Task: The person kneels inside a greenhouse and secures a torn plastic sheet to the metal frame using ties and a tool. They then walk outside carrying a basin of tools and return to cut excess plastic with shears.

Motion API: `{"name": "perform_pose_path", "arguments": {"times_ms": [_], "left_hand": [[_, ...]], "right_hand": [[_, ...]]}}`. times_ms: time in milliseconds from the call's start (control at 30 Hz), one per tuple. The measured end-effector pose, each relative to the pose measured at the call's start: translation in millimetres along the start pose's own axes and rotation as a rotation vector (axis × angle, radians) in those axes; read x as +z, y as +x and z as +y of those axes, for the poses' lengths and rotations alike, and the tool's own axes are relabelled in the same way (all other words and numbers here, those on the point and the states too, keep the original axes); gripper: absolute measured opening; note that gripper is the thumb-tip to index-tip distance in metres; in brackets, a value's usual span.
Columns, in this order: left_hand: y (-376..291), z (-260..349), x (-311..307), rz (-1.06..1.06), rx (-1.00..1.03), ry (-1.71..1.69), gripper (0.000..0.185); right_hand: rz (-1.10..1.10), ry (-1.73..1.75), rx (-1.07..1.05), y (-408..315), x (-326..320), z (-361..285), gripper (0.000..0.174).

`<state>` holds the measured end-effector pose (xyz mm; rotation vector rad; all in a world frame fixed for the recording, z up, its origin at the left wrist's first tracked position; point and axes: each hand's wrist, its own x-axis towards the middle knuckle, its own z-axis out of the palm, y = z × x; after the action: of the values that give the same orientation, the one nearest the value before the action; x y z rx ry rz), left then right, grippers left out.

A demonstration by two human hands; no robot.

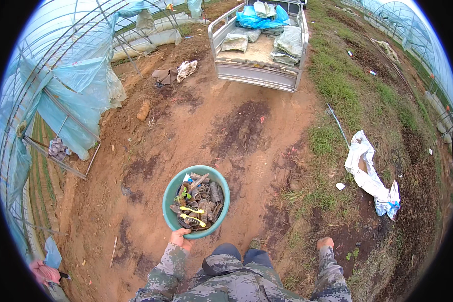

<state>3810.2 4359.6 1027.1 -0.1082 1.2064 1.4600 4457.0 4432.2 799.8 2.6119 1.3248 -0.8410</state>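
Note:
My left hand [181, 239] grips the near rim of a round green plastic basin [167, 205], held out in front of my left side above the dirt track. Inside the basin lie small dark seedling pots [215, 192], a piece of wood [199, 181], a small green seedling [186, 193] and two yellow-and-black handles [193, 220], whose tool ends I cannot make out. My right hand [325, 242] hangs at my right side over the ground, apart from the basin. Its fingers are mostly hidden from above, and no held object shows.
Ahead stands a metal cargo bed [256, 71] with folded sacks and blue plastic. Plastic-covered greenhouse frames [71, 102] line the left. A white sack [366, 177] and a thin pole [338, 122] lie on the right. Another person in a pink top [45, 272] is at the lower left.

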Motion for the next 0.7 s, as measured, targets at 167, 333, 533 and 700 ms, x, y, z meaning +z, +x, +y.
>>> {"name": "perform_pose_path", "arguments": {"times_ms": [167,333,533,700], "left_hand": [[62.5,26.6,72.9,0.059,0.01,-0.003,0.055],[162.9,51.9,110.2,0.111,0.131,0.043,0.053],[307.4,118.7,258.5,0.112,0.233,0.231,0.047],[429.5,137.0,395.2,-0.05,0.181,0.423,0.044]], "right_hand": [[0.135,0.357,-0.501,50.8,-193.3,-356.7,0.023],[-0.016,0.168,-0.732,54.7,-232.5,-525.3,0.03],[-0.424,0.016,-0.189,184.5,-196.2,-432.0,0.034],[-0.39,0.655,0.082,223.5,-193.8,-337.2,0.02]]}}
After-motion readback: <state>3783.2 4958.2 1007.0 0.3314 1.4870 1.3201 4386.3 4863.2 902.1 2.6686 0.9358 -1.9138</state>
